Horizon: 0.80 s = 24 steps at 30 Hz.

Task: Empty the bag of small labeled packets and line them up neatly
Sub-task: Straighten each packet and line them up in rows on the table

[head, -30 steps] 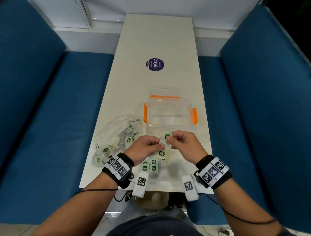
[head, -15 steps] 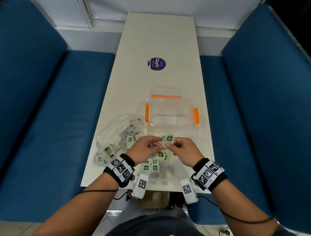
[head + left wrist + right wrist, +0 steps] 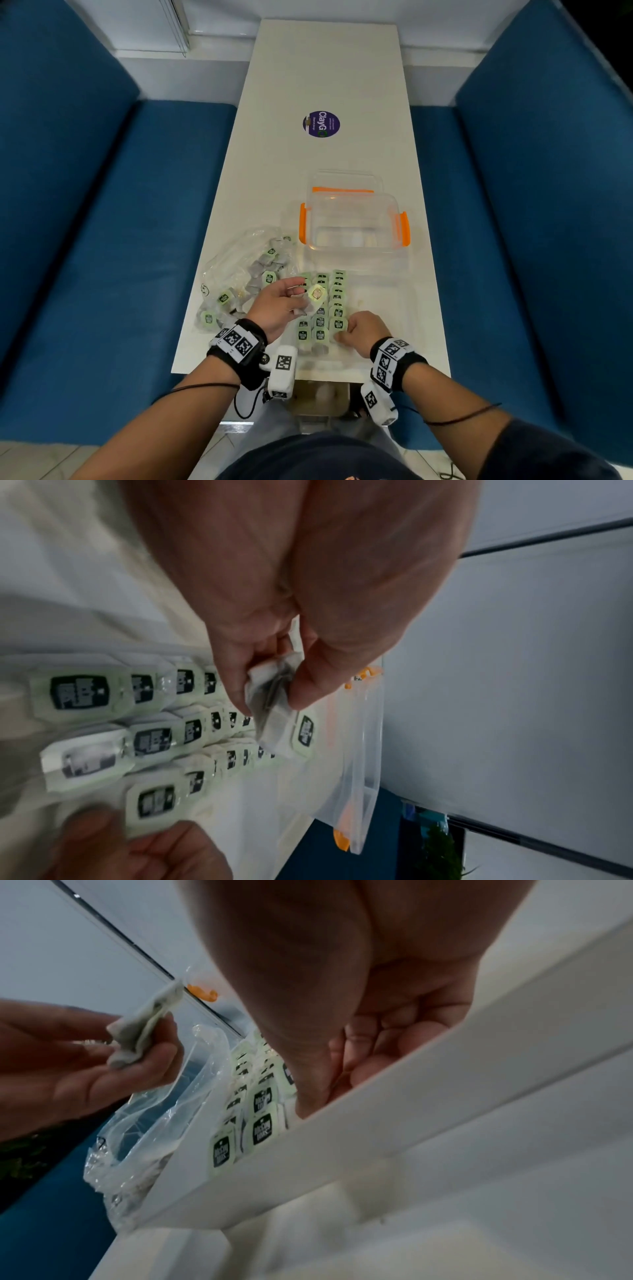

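Observation:
On the white table point(image 3: 376, 301) small pale-green packets point(image 3: 330, 308) with black labels lie in three close columns. My left hand point(image 3: 284, 305) is raised over the left column and pinches one packet point(image 3: 317, 294) between thumb and fingers, its whitish pouch side showing in the left wrist view point(image 3: 274, 696). My right hand point(image 3: 363, 330) sits low at the near end of the right column, its thumb and curled fingers pinching the edge of the nearest packet point(image 3: 339, 323) point(image 3: 154, 802). A clear plastic bag point(image 3: 239, 270) holding more packets lies left of the columns.
A clear plastic container point(image 3: 352, 219) with orange latches stands just beyond the columns, its lid behind it. A round purple sticker point(image 3: 321, 124) lies farther up the table. Blue bench seats point(image 3: 102, 240) flank both sides. The table's near edge point(image 3: 377, 1123) is close under my right wrist.
Both hands held a packet together above the columns. They have separated: the right hand dropped to the near end of the right column, and the left hand moved left with a packet.

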### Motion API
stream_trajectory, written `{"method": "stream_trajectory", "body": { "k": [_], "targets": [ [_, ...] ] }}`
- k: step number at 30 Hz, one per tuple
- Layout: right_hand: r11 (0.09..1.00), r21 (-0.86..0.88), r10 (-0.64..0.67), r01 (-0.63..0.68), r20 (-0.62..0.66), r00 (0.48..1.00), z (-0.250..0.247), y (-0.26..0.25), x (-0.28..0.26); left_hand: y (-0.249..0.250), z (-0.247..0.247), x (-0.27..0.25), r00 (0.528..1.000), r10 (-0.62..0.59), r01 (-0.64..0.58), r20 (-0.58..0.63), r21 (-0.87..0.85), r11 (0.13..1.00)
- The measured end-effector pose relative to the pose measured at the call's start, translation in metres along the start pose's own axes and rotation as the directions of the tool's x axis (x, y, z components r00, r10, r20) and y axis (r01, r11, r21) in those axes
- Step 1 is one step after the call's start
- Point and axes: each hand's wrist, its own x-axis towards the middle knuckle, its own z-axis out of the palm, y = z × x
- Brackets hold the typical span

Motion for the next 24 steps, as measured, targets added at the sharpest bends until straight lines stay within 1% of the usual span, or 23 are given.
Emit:
{"method": "stream_trajectory", "body": {
  "k": [3,5,6,7,8,9,10,11,13,16,18,20,24],
  "targets": [
    [0.998,-0.042,0.05,-0.051,-0.025,0.998,-0.005,-0.006,-0.006,-0.002,0.001,-0.002,1.0,0.013,-0.014,-0.01,-0.06,0.998],
    [0.998,-0.023,0.057,-0.059,-0.065,0.996,-0.013,-0.009,-0.01,-0.003,0.002,-0.002,1.0,0.028,-0.028,-0.009,-0.086,0.996],
    [0.999,0.034,0.031,-0.028,-0.106,0.994,-0.017,-0.012,-0.013,-0.003,0.002,-0.002,0.999,0.036,-0.036,-0.007,-0.094,0.995],
    [0.99,0.135,-0.008,0.028,-0.148,0.989,-0.022,-0.017,-0.017,-0.003,0.003,-0.002,0.999,0.043,-0.043,-0.005,-0.101,0.994],
    [0.959,0.265,-0.057,0.104,-0.181,0.982,-0.027,-0.024,-0.021,-0.003,0.005,-0.003,0.999,0.049,-0.048,-0.001,-0.106,0.993],
    [0.905,0.388,-0.104,0.175,-0.198,0.975,-0.03,-0.032,-0.025,-0.003,0.007,-0.003,0.999,0.054,-0.053,0.007,-0.11,0.992],
    [0.854,0.469,-0.142,0.224,-0.204,0.969,-0.034,-0.039,-0.028,-0.004,0.01,-0.004,0.998,0.057,-0.056,0.014,-0.111,0.992],
    [0.822,0.504,-0.177,0.266,-0.216,0.96,-0.035,-0.044,-0.03,-0.004,0.012,-0.004,0.998,0.06,-0.058,0.02,-0.106,0.993],
    [0.809,0.481,-0.228,0.337,-0.272,0.935,-0.037,-0.047,-0.026,-0.005,0.016,-0.006,0.998,0.067,-0.065,0.023,-0.048,0.997],
    [0.821,0.439,-0.241,0.365,-0.314,0.919,-0.043,-0.042,-0.02,-0.007,0.016,-0.007,0.993,0.098,-0.108,0.064,0.172,0.979],
    [0.793,0.469,-0.255,0.389,-0.326,0.911,-0.045,-0.04,-0.019,-0.008,0.016,-0.009,0.989,0.119,-0.137,0.087,0.251,0.958],
    [0.787,0.483,-0.248,0.383,-0.321,0.914,-0.044,-0.038,-0.021,-0.008,0.018,-0.01,0.988,0.128,-0.149,0.092,0.281,0.948],
    [0.859,0.376,-0.264,0.348,-0.257,0.93,-0.037,-0.029,-0.023,-0.008,0.023,-0.01,0.989,0.109,-0.132,0.096,0.273,0.953]
  ]
}}
